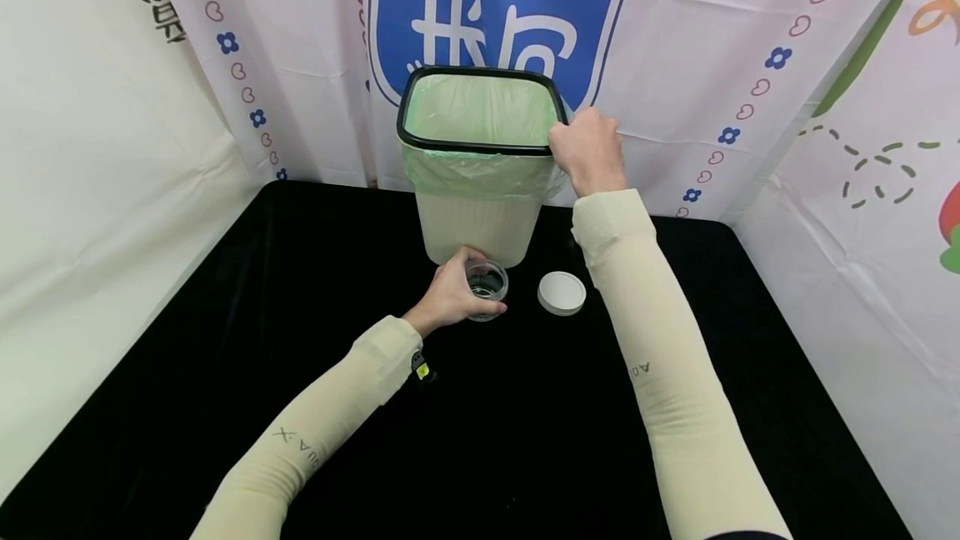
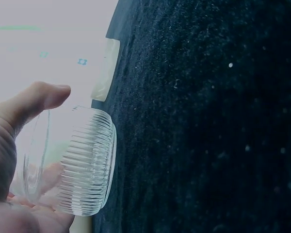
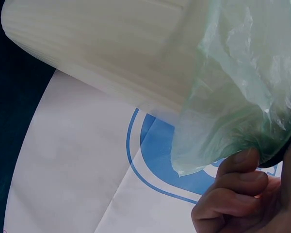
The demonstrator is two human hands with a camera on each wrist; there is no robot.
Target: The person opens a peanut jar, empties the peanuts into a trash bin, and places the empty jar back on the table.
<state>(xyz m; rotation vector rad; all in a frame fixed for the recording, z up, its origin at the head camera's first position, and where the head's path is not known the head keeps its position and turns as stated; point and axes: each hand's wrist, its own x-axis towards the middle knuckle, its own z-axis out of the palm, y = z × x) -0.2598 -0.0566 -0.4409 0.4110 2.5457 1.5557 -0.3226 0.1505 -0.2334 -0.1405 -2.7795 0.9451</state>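
Observation:
A pale trash can point(image 1: 476, 219) with a black rim point(image 1: 480, 147) and a green plastic liner bag point(image 1: 480, 173) stands at the back of the black table. My right hand point(image 1: 591, 148) grips the rim's right corner, fingers curled in the right wrist view beside the liner's loose edge point(image 3: 194, 155). In front of the can, my left hand point(image 1: 457, 290) holds a clear ribbed jar point(image 2: 89, 160), thumb on one side and fingers round the other. From above, the jar's round mouth faces up. A white round lid point(image 1: 561, 293) lies on the table to the jar's right.
Black cloth covers the table point(image 1: 480, 440). Behind the can hangs a white curtain with a blue panel point(image 1: 495, 7), and printed white curtains point(image 1: 97, 190) stand along both sides.

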